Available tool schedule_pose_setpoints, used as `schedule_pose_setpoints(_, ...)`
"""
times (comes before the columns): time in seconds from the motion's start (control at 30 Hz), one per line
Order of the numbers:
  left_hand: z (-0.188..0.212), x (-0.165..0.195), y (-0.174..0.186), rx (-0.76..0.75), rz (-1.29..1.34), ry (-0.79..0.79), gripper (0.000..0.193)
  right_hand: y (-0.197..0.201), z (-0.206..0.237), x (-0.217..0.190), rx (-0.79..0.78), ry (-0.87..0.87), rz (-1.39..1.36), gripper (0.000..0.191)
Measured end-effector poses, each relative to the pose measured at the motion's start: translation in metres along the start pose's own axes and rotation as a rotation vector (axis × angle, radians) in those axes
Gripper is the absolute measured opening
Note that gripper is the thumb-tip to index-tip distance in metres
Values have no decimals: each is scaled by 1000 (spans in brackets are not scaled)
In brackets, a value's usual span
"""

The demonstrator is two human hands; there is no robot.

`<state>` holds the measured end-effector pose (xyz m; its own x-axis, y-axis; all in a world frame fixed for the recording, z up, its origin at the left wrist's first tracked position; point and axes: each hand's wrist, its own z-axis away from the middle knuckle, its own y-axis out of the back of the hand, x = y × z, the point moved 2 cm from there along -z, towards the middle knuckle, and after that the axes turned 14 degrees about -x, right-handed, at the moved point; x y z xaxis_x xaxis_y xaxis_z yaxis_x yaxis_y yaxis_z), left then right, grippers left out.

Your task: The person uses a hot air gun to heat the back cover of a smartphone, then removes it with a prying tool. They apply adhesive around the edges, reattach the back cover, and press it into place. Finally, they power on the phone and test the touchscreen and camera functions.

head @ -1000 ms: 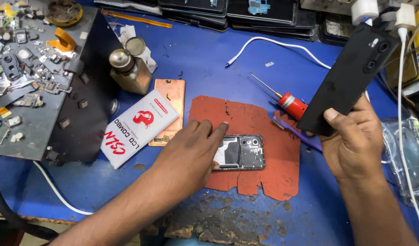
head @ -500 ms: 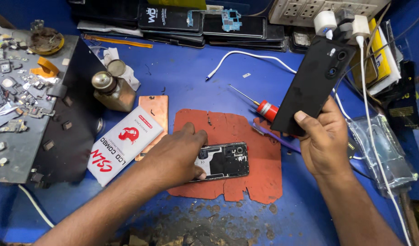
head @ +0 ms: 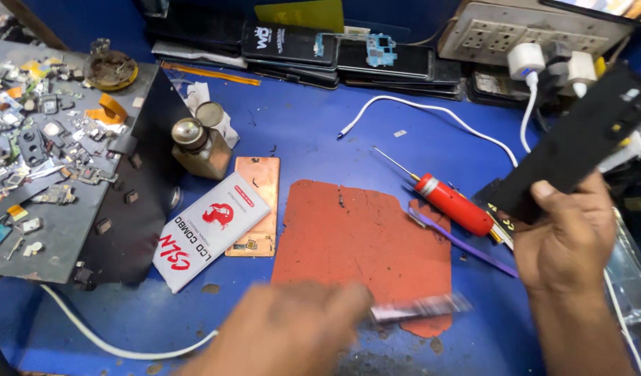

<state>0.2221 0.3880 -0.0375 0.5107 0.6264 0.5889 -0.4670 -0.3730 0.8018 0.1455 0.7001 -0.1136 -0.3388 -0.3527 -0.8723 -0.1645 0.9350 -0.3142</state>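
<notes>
My right hand holds a black phone back cover up at the right, tilted toward the power strip. My left hand is blurred at the bottom centre and grips a small opened phone frame over the near edge of the worn red mat. A red-handled screwdriver lies beyond the mat, with a purple strip beside it.
A white and red box and a copper-coloured plate lie left of the mat, near a small brass-topped bottle. A grey tray of small parts fills the left. Phones, a power strip and a white cable line the back.
My left hand has pulled the phone frame off the mat's centre toward me. My right hand has lifted the black cover farther right and up. The view has shifted lower.
</notes>
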Motion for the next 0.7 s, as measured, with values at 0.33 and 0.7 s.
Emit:
schedule_pose_setpoints(0.33, -18, -77, -30, -137, 344, 59, 24, 0, 9, 23, -36, -108, -22, 16)
schedule_pose_setpoints(0.7, -52, -122, -60, -50, 39, 67, 41, 129, 23, 121, -128, -313, -59, 17)
